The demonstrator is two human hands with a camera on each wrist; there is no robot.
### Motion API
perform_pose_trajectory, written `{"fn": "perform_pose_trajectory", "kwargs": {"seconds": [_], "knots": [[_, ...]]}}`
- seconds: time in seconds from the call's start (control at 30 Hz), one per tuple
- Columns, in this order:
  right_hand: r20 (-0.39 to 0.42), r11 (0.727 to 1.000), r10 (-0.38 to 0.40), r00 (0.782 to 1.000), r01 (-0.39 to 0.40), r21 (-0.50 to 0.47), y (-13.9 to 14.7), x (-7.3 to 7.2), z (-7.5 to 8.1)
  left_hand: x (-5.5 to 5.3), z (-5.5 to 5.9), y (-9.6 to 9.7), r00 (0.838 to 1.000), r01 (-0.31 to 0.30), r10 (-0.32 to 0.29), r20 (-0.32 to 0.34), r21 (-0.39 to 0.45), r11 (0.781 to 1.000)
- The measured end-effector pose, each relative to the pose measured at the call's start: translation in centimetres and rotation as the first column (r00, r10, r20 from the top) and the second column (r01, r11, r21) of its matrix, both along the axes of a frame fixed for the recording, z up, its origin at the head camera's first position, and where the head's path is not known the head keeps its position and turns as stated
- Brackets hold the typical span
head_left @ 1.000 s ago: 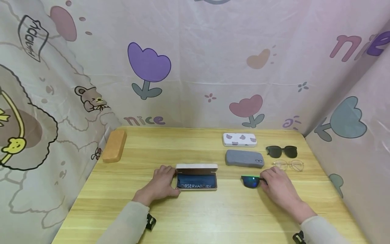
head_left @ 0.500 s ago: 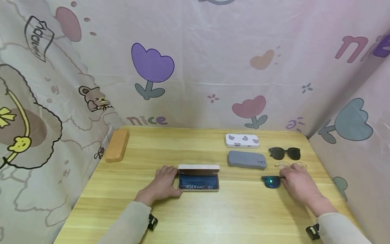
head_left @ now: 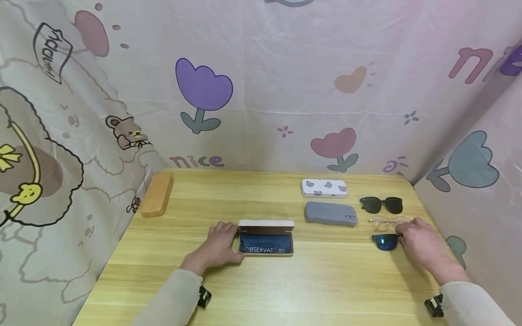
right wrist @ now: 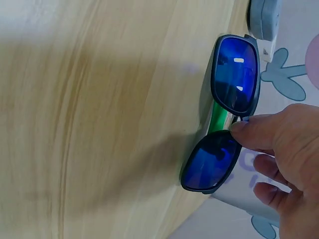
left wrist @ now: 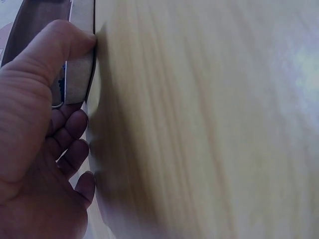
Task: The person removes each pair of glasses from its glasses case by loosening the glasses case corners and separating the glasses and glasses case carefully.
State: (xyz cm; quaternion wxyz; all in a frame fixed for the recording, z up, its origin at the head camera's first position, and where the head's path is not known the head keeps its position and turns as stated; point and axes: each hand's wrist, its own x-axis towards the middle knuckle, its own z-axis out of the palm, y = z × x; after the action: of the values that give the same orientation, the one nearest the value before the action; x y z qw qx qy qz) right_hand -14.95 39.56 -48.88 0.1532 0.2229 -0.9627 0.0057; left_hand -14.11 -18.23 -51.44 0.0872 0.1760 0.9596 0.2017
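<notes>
My left hand (head_left: 216, 246) grips the left end of an open glasses case (head_left: 266, 222), thumb at the front edge and fingers curled round the side. A dark blue cloth (head_left: 265, 241) lettered "OBSERVATORY" lies inside. At the right, my right hand (head_left: 426, 246) pinches blue mirrored sunglasses (right wrist: 235, 74) by the bridge, between thumb and fingers. In the head view one lens shows and the hand hides the rest. The sunglasses are close over the table, just in front of thin gold-rimmed glasses (head_left: 381, 223), which the hand partly overlaps.
Black sunglasses (head_left: 381, 205) lie behind the gold-rimmed pair. Left of them sit a grey case (head_left: 330, 213) and a white bear-print case (head_left: 324, 188). An orange-brown case (head_left: 157, 194) stands at the table's back left. Printed curtains (head_left: 261, 90) border the table (head_left: 310, 290).
My right hand has carried the blue sunglasses rightward, from in front of the grey case to in front of the gold-rimmed glasses. The left hand keeps its grip on the case.
</notes>
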Motion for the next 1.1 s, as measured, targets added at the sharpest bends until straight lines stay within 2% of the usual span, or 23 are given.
{"fn": "perform_pose_trajectory", "kwargs": {"seconds": [0.27,0.43,0.5,0.57,0.73,0.93,1.1], "knots": [[0.005,1.000,-0.002,1.000,0.002,0.015,0.4,-0.1,0.1,0.1,-0.1,0.0,1.000,-0.003,0.003,-0.005,0.000,1.000],[0.088,0.997,-0.070,0.994,0.067,0.029,0.1,0.1,0.7,0.1,-0.1,0.0,1.000,-0.003,0.003,-0.001,0.002,1.000],[0.087,0.996,-0.081,0.993,0.078,0.038,-0.4,0.3,1.2,0.1,-0.1,0.0,1.000,-0.003,0.003,0.001,0.003,1.000],[0.027,0.998,-0.064,0.998,0.063,0.020,-1.3,0.3,1.5,0.0,-0.1,0.0,1.000,-0.004,0.004,0.001,0.002,1.000],[-0.150,0.998,-0.006,0.989,-0.004,-0.064,-5.0,-0.1,2.1,0.1,-0.1,0.1,1.000,-0.007,0.007,0.001,0.009,1.000],[-0.151,0.984,0.024,0.988,-0.050,-0.172,-11.5,-0.3,2.4,0.1,-0.1,0.1,1.000,-0.010,0.010,-0.002,0.012,1.000],[-0.168,0.963,0.111,0.980,-0.147,-0.225,-17.3,-0.4,2.0,0.0,-0.3,0.0,1.000,-0.009,0.009,-0.007,0.002,1.000]]}}
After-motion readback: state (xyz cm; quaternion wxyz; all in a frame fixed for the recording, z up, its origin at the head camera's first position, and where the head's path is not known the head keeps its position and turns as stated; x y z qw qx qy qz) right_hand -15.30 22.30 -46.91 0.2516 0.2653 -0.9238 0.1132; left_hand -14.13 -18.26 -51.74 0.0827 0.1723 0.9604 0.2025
